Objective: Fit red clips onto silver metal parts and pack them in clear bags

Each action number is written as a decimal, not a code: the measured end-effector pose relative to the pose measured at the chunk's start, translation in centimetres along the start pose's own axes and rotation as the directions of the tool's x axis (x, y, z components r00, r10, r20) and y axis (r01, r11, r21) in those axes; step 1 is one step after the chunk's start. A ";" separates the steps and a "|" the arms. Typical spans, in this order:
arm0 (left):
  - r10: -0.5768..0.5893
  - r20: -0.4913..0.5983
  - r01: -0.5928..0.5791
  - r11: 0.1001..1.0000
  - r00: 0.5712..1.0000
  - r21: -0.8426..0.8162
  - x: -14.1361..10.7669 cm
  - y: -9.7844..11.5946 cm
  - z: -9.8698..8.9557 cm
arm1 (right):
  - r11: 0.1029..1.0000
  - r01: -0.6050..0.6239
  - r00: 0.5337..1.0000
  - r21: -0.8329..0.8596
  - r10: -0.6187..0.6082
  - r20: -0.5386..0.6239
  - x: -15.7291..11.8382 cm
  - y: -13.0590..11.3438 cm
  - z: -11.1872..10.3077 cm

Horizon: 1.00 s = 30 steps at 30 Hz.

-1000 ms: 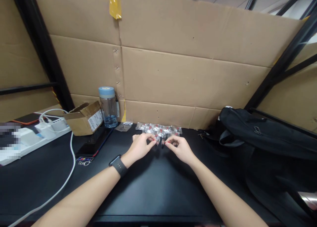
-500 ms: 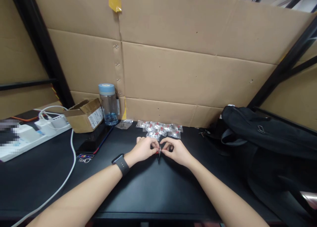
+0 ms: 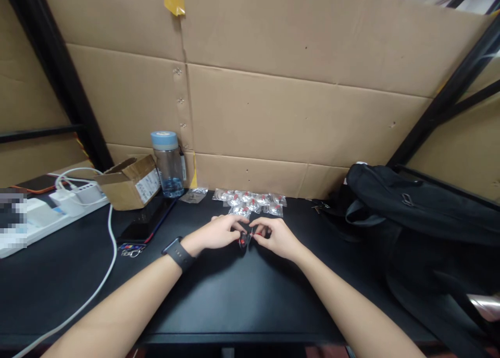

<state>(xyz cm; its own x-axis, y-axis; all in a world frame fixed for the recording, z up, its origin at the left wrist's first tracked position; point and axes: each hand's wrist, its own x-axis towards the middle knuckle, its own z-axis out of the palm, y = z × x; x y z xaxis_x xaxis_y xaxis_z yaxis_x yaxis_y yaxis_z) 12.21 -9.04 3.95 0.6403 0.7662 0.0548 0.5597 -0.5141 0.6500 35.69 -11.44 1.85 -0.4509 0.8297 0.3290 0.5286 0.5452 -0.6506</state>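
Note:
Over the middle of the black desk (image 3: 234,295), my left hand (image 3: 221,233) pinches a small dark piece with a red spot (image 3: 242,239). My right hand (image 3: 275,237), close beside it, has its fingertips closed on a thin, edge-on piece (image 3: 250,232) with red at its side. The two pieces are very close together; whether they touch is unclear. Just beyond my hands, several clear packets with round silvery, red-marked items (image 3: 252,201) lie in a cluster.
Along the back left are a water bottle (image 3: 167,165), an open cardboard box (image 3: 130,183), a black phone (image 3: 146,220), keys (image 3: 132,251) and a white power strip (image 3: 50,222) with a cable. A black backpack (image 3: 422,233) fills the right.
My left hand has moved slightly left, and the dark piece in it now shows apart from the thin piece in my right hand. The view has shifted slightly.

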 end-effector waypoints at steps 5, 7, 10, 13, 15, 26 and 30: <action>0.032 0.075 -0.044 0.987 0.997 0.157 -1.0 -0.7 -1.7 | 1.000 0.010 1.000 -0.012 -0.010 -0.002 0.0 -0.2 -0.2; 0.040 0.121 -0.063 0.980 0.992 0.191 -1.3 -0.7 -2.1 | 1.000 0.016 1.000 -0.025 -0.016 -0.003 0.0 -0.4 -0.5; 0.040 0.138 -0.069 0.975 0.990 0.210 -1.4 -0.6 -1.9 | 0.999 0.027 1.000 -0.032 -0.027 -0.005 -0.1 -0.7 -0.9; 0.052 0.093 -0.069 0.979 0.994 0.193 -1.1 -0.4 -1.0 | 0.999 0.048 0.999 -0.022 -0.048 0.022 -0.3 -1.1 -1.2; 0.080 0.042 -0.086 0.982 0.996 0.167 -0.7 -0.3 -0.3 | 0.999 0.052 0.997 -0.015 -0.051 0.056 -0.4 -1.2 -1.2; 0.135 -0.088 -0.131 0.990 0.987 0.042 0.4 -0.3 2.3 | 0.979 0.063 0.996 -0.195 -0.050 0.068 -0.4 -1.1 -1.3; 0.134 -0.124 -0.122 0.987 0.983 0.101 0.6 -0.7 2.9 | 0.976 0.125 0.977 -0.177 -0.090 0.194 -0.7 -1.6 -2.1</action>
<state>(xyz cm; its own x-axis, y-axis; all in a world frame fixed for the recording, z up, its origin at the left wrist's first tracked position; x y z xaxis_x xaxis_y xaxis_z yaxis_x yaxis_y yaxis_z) 13.67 -9.34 1.33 0.6392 0.7321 0.2354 0.5273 -0.6401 0.5588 36.61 -12.63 4.08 -0.6275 0.7385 0.2466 0.5872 0.6569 -0.4729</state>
